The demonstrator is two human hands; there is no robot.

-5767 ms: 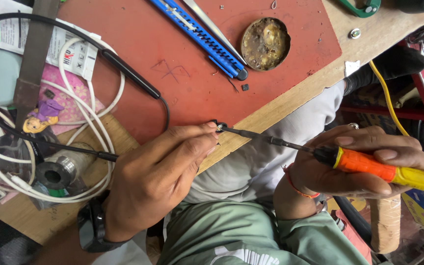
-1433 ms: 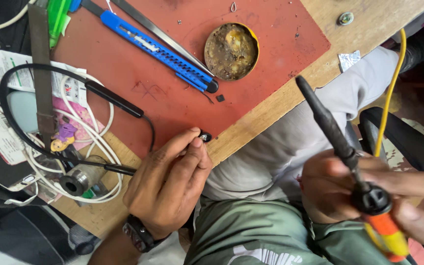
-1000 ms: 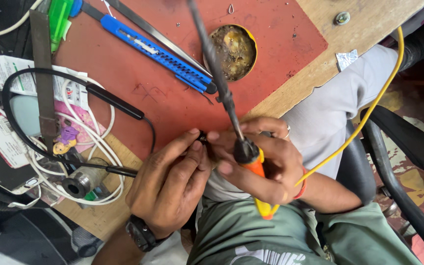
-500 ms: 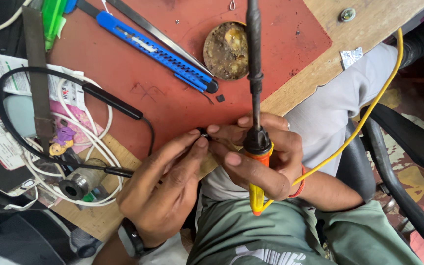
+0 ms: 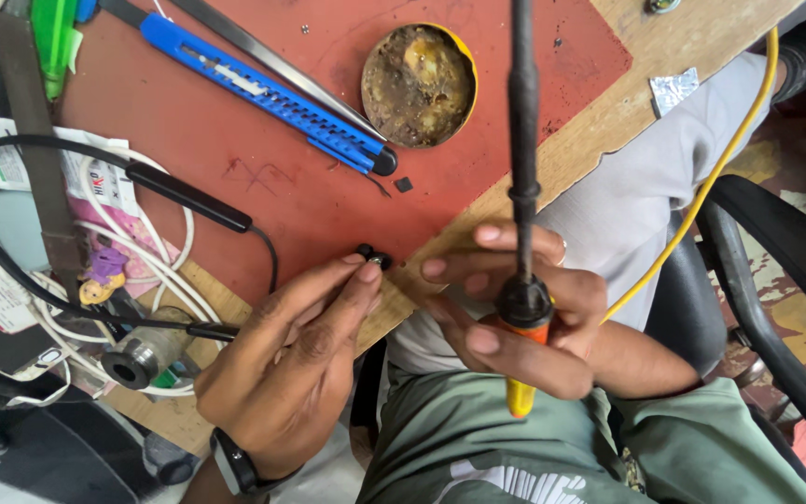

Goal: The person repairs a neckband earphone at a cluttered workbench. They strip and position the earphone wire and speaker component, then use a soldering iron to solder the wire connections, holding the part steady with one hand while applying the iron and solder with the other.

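Tiny black, seemingly rounded earbud (image 5: 374, 257) between left hand (image 5: 300, 364) fingertips

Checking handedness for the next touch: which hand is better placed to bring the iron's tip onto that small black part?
Right. The right hand grips the soldering iron, tip pointing away. The left hand pinches the small black part at the red mat's edge, so it's occupied.

One soldering iron (image 5: 522, 187); one blue utility knife (image 5: 268, 93); one round flux tin (image 5: 419, 85); one black earbud (image 5: 374, 258); two hands.

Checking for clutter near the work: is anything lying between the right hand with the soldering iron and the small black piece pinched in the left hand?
Nothing visible: right hand sits beside the small black piece in left hand.
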